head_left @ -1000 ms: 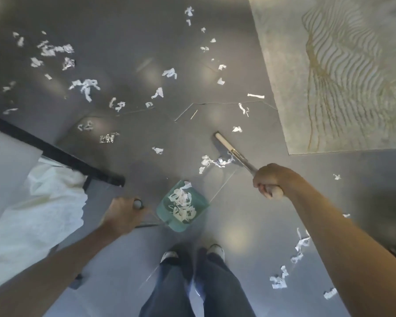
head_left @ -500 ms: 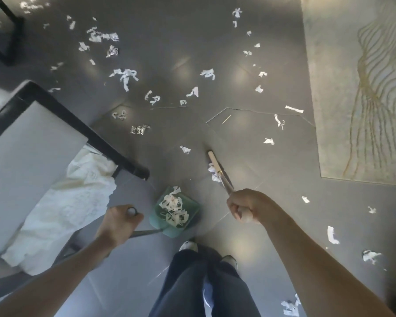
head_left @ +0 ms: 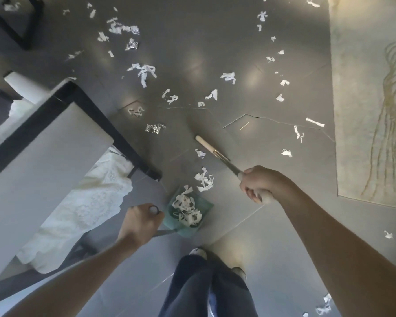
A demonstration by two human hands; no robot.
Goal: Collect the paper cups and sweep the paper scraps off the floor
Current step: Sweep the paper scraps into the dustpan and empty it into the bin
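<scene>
My left hand (head_left: 140,221) grips the top of the long handle of a green dustpan (head_left: 205,206), which rests on the grey floor in front of my feet and holds a heap of white paper scraps. My right hand (head_left: 260,185) grips the broom handle (head_left: 217,154); the broom's pale head end touches the floor beyond the pan. A small pile of scraps (head_left: 204,179) lies just past the pan's mouth, beside the broom. Many more scraps (head_left: 144,70) are scattered over the floor further out. No paper cup is in view.
A white table with a black frame (head_left: 96,115) stands at the left, a white lacy cloth (head_left: 87,202) hanging under it. A pale rug (head_left: 370,99) covers the floor at the right. A crumpled foil piece (head_left: 155,128) lies near the table leg. My feet (head_left: 199,251) stand behind the pan.
The view has shifted left and forward, bringing the table closer. The broom has swept a clump of scraps toward the dustpan mouth. Both hands keep their grips.
</scene>
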